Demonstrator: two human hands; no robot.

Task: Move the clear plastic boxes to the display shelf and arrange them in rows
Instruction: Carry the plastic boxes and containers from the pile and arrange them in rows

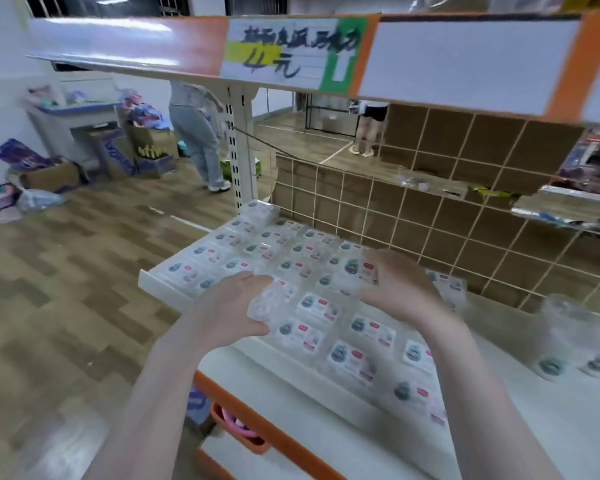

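Note:
Several clear plastic boxes (267,254) with white labels lie in rows on the white display shelf (291,393). My left hand (234,306) grips the left end of a clear box (274,308) held just above the rows. My right hand (399,289) curls over the right side of the boxes near a labelled box (359,268); motion blur hides whether its fingers close on one. More boxes (371,355) lie in front of my hands.
A wire grid back panel (430,216) closes the shelf's rear. An upper shelf with a price label (288,53) hangs overhead. Clear round containers (568,337) stand at the right. Two people stand beyond the shelf. Cartons and bags (49,171) lie on the wooden floor at left.

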